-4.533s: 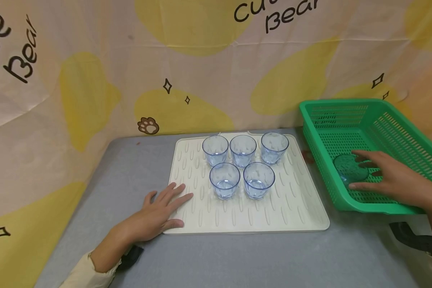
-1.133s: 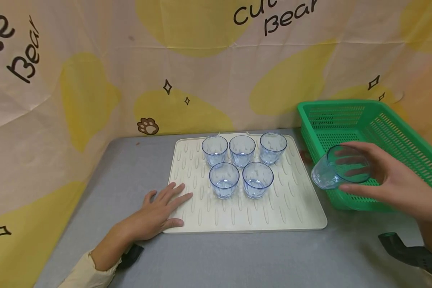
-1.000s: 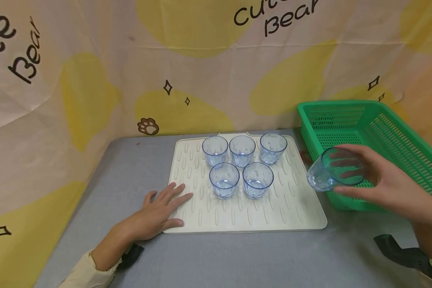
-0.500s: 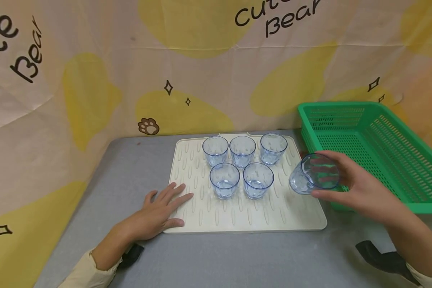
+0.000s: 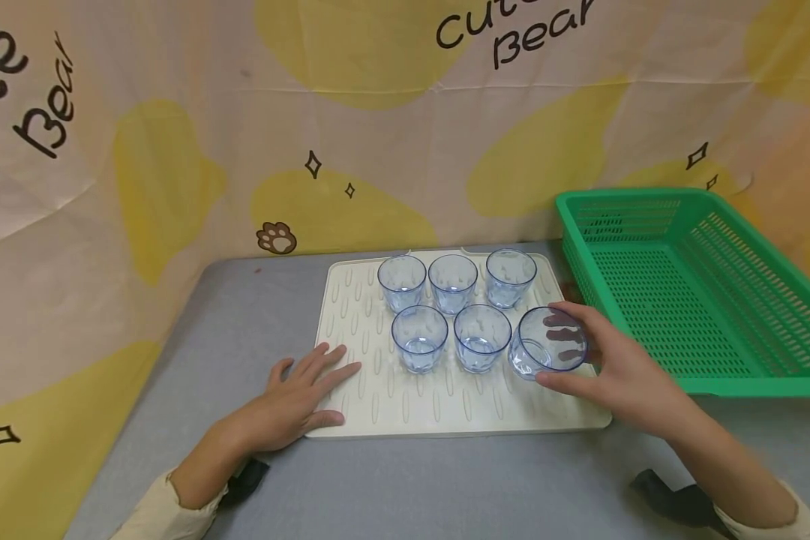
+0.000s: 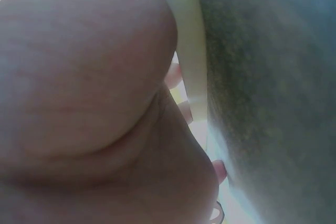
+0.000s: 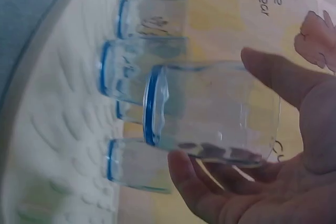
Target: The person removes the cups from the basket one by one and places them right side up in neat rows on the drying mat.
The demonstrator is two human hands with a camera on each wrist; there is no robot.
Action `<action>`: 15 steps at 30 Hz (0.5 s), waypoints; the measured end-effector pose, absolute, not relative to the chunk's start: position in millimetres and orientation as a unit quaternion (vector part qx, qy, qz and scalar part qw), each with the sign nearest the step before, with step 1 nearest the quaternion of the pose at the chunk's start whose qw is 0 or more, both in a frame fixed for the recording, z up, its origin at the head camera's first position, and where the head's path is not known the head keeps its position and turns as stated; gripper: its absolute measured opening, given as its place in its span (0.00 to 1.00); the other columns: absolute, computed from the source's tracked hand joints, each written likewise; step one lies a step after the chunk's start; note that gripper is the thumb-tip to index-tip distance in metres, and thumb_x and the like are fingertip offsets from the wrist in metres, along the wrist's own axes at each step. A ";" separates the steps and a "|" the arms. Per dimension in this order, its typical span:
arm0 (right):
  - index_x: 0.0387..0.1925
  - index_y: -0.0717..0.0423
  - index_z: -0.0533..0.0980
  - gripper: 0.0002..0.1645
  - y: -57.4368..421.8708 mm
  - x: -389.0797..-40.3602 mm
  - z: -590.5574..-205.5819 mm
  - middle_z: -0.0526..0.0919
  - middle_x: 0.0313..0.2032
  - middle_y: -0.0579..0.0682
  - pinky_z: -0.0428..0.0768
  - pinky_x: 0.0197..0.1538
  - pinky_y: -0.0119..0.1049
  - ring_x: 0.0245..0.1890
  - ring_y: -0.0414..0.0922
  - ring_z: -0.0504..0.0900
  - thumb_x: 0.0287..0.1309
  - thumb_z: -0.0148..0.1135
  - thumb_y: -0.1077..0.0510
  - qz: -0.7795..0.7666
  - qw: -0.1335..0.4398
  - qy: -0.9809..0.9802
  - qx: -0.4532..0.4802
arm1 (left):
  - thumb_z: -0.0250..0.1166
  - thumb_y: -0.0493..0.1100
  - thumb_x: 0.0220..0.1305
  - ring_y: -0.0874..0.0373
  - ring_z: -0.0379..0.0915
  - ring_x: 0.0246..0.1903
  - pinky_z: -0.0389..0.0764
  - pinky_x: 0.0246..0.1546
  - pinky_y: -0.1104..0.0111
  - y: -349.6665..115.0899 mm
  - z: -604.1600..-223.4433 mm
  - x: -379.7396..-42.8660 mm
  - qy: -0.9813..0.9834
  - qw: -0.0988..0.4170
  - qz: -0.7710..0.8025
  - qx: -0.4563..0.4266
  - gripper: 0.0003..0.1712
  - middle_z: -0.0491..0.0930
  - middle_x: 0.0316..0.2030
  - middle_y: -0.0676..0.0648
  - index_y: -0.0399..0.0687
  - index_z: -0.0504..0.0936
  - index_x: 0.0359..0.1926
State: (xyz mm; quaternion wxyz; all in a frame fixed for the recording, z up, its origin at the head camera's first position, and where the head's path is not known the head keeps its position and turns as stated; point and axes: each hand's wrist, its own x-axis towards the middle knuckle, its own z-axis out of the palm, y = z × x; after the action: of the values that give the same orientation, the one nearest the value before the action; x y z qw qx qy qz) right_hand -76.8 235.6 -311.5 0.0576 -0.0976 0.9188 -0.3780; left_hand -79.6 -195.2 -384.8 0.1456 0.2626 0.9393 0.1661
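My right hand (image 5: 624, 371) grips a clear bluish drinking glass (image 5: 529, 352) by its sides, thumb on one side and fingers on the other. The glass leans slightly, its base close over the right part of a white ribbed draining tray (image 5: 405, 412). It sits beside the right-hand front glass (image 5: 481, 341). Matching glasses stand upright on the tray: three in the back row, two in front. In the right wrist view the held glass (image 7: 210, 111) is seen from the side. My left hand (image 5: 283, 409) rests with spread fingers on the tray's left front corner.
A green plastic basket (image 5: 574, 259) stands right of the tray, with nothing seen inside. Grey cloth (image 5: 445, 487) covers the table. Behind hangs a printed curtain (image 5: 378, 127) with yellow patches. The left wrist view is mostly filled by skin close up.
My right hand has taken the glass out of the green basket and carried it left, over the tray to beside the front row, turning it more upright. The left hand has stayed put.
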 end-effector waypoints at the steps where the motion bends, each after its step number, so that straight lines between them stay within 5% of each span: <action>1: 0.75 0.49 0.56 0.57 233.7 -77.1 -313.4 0.69 0.66 0.59 0.80 0.54 0.46 0.56 0.57 0.77 0.50 0.76 0.43 -0.380 0.055 0.918 -0.097 | 0.58 0.62 0.68 0.41 0.37 0.78 0.41 0.65 0.32 -195.3 -384.9 -79.7 0.939 0.146 0.166 0.263 0.42 0.46 0.79 0.45 0.63 0.55 0.78; 7: 0.75 0.53 0.53 0.59 227.0 -78.6 -323.0 0.69 0.65 0.61 0.76 0.57 0.60 0.59 0.61 0.75 0.52 0.74 0.39 -0.375 0.042 0.924 -0.058 | 0.58 0.62 0.68 0.41 0.37 0.78 0.40 0.65 0.31 -195.2 -384.6 -80.0 0.939 0.146 0.166 0.263 0.42 0.46 0.79 0.45 0.63 0.55 0.78; 15: 0.75 0.60 0.50 0.59 223.8 -85.3 -341.1 0.68 0.65 0.65 0.72 0.62 0.60 0.64 0.61 0.69 0.54 0.73 0.42 -0.407 0.037 0.912 -0.031 | 0.57 0.63 0.68 0.41 0.36 0.79 0.40 0.65 0.32 -195.6 -385.7 -80.5 0.940 0.147 0.162 0.261 0.42 0.46 0.80 0.46 0.64 0.54 0.78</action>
State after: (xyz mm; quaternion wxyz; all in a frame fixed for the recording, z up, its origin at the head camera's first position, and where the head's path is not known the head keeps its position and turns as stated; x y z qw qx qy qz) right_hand -85.3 223.8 -341.1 0.0367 -0.0307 0.9120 -0.4074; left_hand -80.5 -195.6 -385.7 0.1466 0.2613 0.9402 0.1622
